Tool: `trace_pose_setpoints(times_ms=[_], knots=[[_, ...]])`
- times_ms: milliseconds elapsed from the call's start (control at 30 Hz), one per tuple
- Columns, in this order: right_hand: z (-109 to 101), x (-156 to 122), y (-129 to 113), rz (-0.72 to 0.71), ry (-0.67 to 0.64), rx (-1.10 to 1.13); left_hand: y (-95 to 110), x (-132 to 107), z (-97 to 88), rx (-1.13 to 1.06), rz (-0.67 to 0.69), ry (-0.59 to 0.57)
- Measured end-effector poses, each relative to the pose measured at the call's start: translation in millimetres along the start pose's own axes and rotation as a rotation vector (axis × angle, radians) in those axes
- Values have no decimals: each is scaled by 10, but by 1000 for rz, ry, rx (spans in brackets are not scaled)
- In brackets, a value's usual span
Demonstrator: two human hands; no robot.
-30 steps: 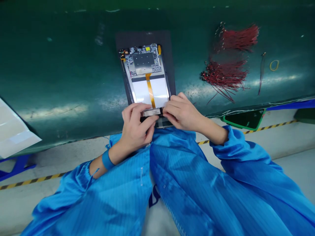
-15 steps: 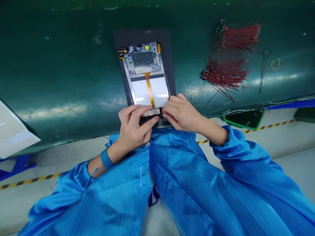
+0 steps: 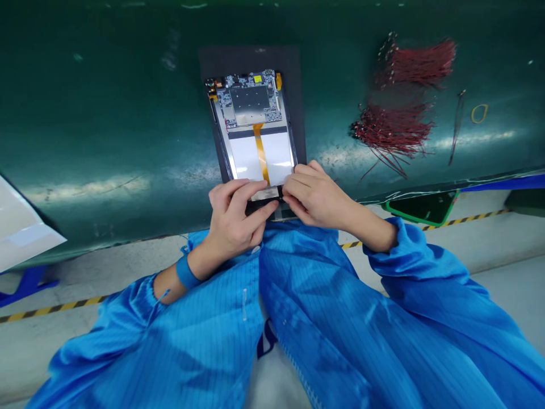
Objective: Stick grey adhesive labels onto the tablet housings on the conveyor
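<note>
An opened tablet (image 3: 276,150) lies on a dark mat (image 3: 255,58) at the near edge of the bench. Its circuit board (image 3: 250,102) shows at the far end, and an orange flat cable (image 3: 261,153) runs down the middle. My left hand (image 3: 238,213) rests over the tablet's near left corner, fingers spread apart, index finger and thumb touching the near end. At the near right corner, the fingers of my right hand (image 3: 317,193) are pinched together; whatever is between the fingertips is hidden.
Two bundles of red and black wires (image 3: 421,62) lie to the right, with a few loose wires (image 3: 457,128) and a yellow rubber band (image 3: 479,113) beyond. A white sheet (image 3: 25,227) sits at the left edge. Below the bench edge is a green-rimmed tray (image 3: 421,209).
The view has shifted slightly. Both hands stay at the tablet's near end in nearly the same pose.
</note>
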State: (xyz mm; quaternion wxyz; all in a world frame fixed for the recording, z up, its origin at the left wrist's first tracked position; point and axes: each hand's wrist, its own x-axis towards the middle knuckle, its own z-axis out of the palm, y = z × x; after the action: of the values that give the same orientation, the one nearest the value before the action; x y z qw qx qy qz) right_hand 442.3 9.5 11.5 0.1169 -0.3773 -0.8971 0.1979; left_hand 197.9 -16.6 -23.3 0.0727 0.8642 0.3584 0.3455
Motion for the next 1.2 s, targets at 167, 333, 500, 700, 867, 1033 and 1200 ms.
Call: trace_pose_setpoints(times_ms=[167,333,500,700,867,1033,1200], knots=[[-9,-2,-4,-11,-5,-26,-2,12,12,8,9,-14],[-13,12,-44,18,-36,-44,1,45,25,16,22,-15],[-23,-2,-104,75,-20,-47,37,63,53,63,40,21],[-41,-93,-144,91,28,-81,195,41,100,215,32,-31],[-12,-163,-122,114,33,-102,233,27,102,234,46,-51],[-61,-301,-40,280,188,-26,-29,-46,-116,119,-160,-30],[-29,-339,77,524,310,-46,-232,-160,-231,-27,-429,-214]])
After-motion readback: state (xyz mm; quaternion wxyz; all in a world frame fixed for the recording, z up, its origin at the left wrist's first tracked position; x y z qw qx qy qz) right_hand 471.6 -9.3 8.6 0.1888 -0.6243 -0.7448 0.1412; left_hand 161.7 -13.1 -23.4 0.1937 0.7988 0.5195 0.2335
